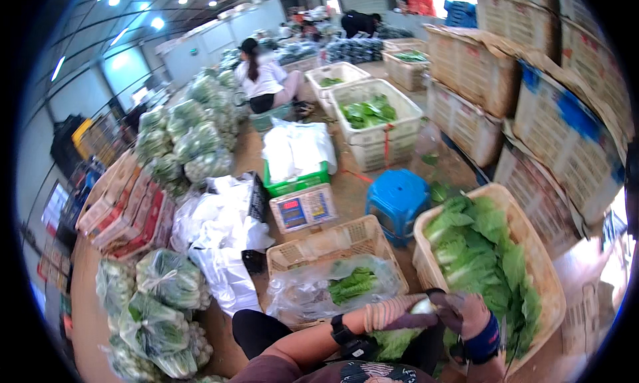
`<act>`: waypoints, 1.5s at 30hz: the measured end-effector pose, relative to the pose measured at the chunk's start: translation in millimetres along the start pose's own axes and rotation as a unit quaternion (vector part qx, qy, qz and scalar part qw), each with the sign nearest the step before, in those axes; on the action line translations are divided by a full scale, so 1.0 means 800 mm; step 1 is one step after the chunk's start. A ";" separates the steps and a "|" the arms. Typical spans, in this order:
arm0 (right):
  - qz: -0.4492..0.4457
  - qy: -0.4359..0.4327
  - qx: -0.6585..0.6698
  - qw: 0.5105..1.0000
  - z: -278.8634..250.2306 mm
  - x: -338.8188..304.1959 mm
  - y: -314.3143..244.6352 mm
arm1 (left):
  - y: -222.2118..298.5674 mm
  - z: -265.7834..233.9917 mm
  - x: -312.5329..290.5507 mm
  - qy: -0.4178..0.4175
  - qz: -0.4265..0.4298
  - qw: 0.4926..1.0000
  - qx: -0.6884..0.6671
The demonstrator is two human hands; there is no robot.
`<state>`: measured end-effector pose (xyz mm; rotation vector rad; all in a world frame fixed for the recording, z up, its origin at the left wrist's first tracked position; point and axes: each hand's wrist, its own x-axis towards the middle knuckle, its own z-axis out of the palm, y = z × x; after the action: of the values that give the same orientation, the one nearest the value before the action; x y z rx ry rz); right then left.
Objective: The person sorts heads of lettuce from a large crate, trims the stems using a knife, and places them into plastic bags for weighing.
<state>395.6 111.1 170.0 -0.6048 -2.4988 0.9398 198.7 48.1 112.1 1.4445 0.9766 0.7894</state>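
Observation:
Close to my lap, my left hand (393,312), in a striped glove with dark fingers, is closed around a head of leafy lettuce (393,344). Its pale cut end pokes up by the fingers while the leaves hang below. My right hand (471,314), with a blue wristband, is curled beside that pale end; what it grips is hidden. Just ahead is a tan crate (324,248) lined with a clear plastic bag (291,295), with lettuce (353,285) inside. At my right, a large cream crate (554,280) holds loose lettuce leaves (476,250).
A blue stool (398,195) stands between crates. Beyond the tan crate is a scale (303,208) near a green crate (297,182) of white bags. Bagged vegetables (156,320) pile up at left. Stacked crates (466,63) rise at right. A seated person (261,80) works farther back.

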 end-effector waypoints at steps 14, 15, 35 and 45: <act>0.240 0.543 0.306 0.744 -0.064 -0.161 0.231 | -0.078 -0.051 -0.067 0.182 -0.003 0.816 -0.549; 0.221 0.557 0.361 0.715 -0.060 -0.149 0.231 | -0.079 -0.060 -0.069 0.221 -0.031 0.798 -0.560; 0.318 0.552 0.238 0.734 -0.087 0.155 0.505 | -0.117 -0.087 -0.064 0.436 -0.030 0.787 -0.435; 0.476 0.398 -0.131 0.773 -0.096 0.210 0.599 | -0.102 -0.114 -0.074 0.402 -0.112 0.809 -0.413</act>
<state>416.7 564.6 -70.9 -1.9780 -1.4512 0.3999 81.4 33.3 45.3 0.1841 1.1616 1.4622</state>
